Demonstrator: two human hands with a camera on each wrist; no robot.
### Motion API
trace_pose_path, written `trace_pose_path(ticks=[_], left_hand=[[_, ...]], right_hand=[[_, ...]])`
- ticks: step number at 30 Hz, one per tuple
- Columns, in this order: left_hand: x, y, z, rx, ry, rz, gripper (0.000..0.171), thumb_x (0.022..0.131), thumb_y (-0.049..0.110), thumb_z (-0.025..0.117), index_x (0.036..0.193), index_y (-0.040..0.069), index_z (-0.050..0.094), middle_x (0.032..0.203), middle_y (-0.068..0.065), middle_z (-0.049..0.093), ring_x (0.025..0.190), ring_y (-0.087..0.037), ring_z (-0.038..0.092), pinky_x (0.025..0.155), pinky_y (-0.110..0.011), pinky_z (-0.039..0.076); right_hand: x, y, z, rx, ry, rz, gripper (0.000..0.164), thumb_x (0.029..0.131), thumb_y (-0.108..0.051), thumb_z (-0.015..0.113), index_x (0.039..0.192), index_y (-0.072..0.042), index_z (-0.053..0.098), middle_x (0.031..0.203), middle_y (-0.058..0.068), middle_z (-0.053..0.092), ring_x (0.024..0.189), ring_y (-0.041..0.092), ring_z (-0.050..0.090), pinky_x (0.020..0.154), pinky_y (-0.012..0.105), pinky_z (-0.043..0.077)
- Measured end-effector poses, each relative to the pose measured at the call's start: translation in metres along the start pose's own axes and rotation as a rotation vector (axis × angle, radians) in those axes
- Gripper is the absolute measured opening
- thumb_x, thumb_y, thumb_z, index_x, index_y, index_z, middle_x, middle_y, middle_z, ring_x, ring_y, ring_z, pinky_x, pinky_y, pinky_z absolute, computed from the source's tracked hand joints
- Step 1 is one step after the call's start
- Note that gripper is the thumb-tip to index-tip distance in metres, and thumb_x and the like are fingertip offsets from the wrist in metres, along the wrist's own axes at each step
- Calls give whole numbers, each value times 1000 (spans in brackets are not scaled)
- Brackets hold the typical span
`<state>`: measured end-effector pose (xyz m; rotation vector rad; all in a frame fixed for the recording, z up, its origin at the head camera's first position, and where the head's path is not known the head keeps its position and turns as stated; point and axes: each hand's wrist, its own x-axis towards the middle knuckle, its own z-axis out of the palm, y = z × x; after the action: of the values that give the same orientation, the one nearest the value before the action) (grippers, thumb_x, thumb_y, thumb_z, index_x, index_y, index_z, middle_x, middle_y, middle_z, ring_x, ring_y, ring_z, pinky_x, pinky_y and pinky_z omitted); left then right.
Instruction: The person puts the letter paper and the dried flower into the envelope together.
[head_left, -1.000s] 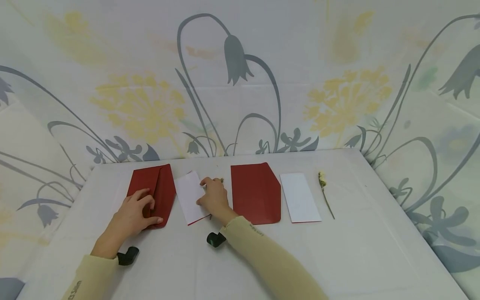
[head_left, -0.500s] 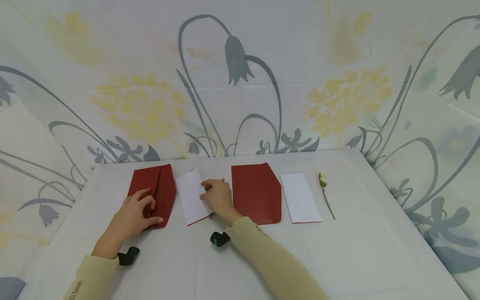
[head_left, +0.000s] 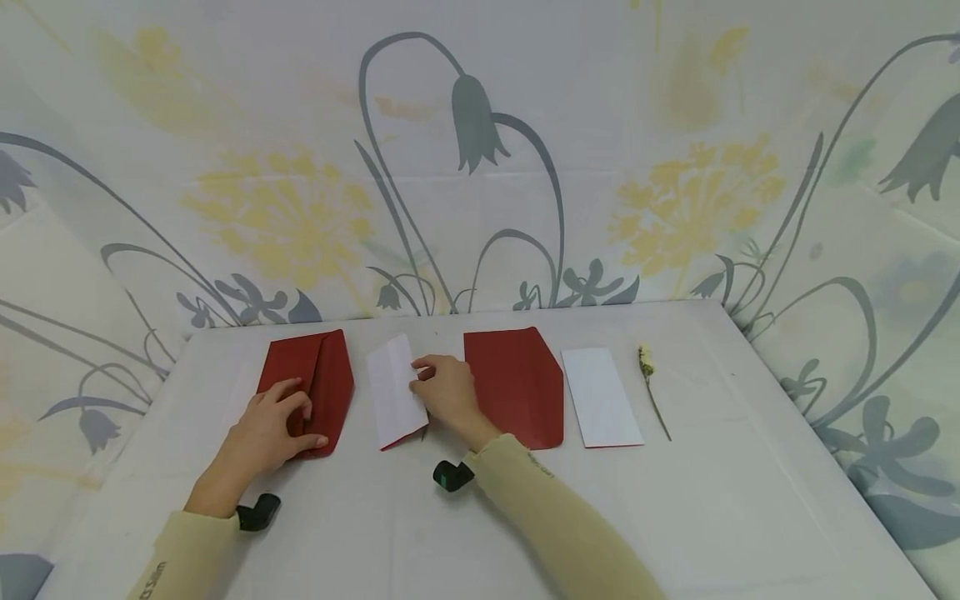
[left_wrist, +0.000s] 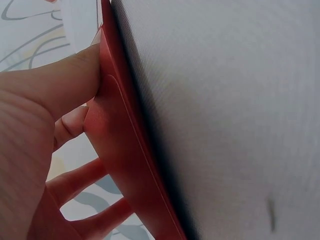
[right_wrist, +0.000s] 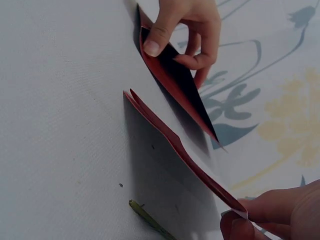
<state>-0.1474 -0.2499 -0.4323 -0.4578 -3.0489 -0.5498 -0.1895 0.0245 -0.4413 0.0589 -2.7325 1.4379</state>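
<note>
My left hand [head_left: 262, 423] holds a red envelope [head_left: 334, 392] at the left of the table. In the right wrist view its thumb presses inside the gaping mouth of the envelope [right_wrist: 170, 75], fingers bent at the other edge. To the right, my right hand [head_left: 450, 396] pinches the right edge of a folded card [head_left: 392, 400], white outside and red inside. The right wrist view shows this card [right_wrist: 172, 142] tilted up off the table, nearly edge-on, its two leaves slightly apart. A green stem [right_wrist: 147, 219] lies on the table close by the right hand, mostly hidden by it in the head view.
A second red envelope [head_left: 510, 392] lies flat just right of my right hand. Beyond it are another white card [head_left: 602, 398] with a red edge and a dried yellow flower [head_left: 651, 383]. A patterned cloth wall [head_left: 480, 208] rises at the table's back edge.
My right hand has shifted slightly right and raised the card, which now stands tilted instead of lying almost flat. The left hand and its envelope have stayed in place.
</note>
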Motion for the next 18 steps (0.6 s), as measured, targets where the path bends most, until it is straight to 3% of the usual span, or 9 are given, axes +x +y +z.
trace_pose_path(ticks=[10, 18], left_hand=[[1, -1, 1, -2, 2, -7, 39, 75, 33, 88, 83, 18, 53, 142, -28, 41, 123, -58, 37, 76, -64, 50], [2, -1, 1, 1, 3, -5, 39, 75, 34, 88, 82, 18, 52, 142, -28, 42, 122, -59, 39, 78, -66, 49]], right_hand=[[-1, -3, -10, -1, -184, 64, 36, 82, -4, 72, 117, -11, 73, 97, 4, 69, 66, 12, 59, 53, 22, 47], [-1, -2, -14, -9, -217, 63, 24, 90, -10, 70, 113, -7, 75, 102, 6, 71, 58, 10, 65, 53, 22, 50]])
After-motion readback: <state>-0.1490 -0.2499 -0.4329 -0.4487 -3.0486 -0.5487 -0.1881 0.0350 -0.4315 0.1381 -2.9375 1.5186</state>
